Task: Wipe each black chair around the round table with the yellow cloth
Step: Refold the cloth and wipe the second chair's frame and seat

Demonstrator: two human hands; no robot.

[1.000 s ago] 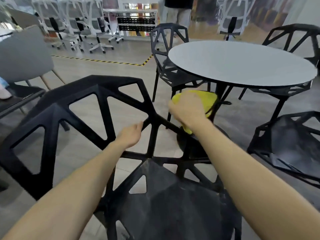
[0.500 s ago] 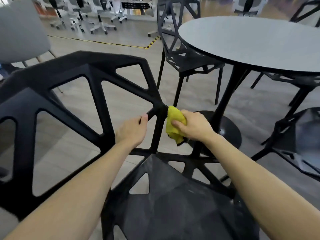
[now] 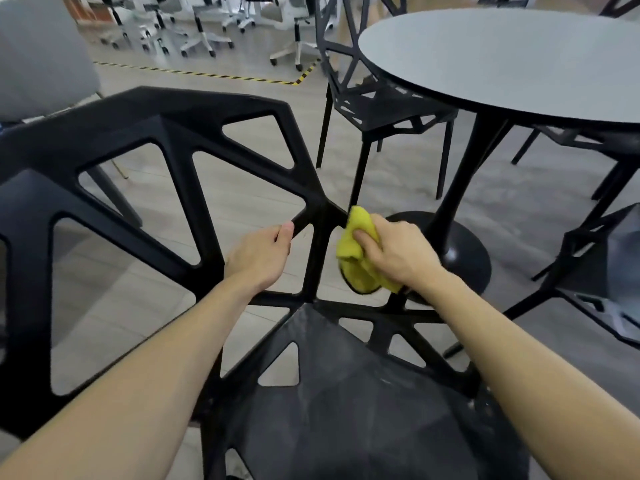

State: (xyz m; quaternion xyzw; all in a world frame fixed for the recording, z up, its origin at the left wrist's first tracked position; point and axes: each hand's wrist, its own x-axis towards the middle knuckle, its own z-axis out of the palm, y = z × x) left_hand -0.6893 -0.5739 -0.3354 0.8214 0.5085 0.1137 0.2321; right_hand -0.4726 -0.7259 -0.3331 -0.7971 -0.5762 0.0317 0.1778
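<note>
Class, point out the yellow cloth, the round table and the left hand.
yellow cloth (image 3: 356,268), head view, bunched middle fold.
round table (image 3: 502,57), head view, bare grey top.
left hand (image 3: 258,256), head view, back of hand.

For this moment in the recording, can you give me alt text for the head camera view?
A person's right hand presses a bunched yellow cloth against a strut of the nearest black chair, while the left hand grips a neighbouring strut of its open-lattice back. Beyond stand a round table and a second black chair.
</note>
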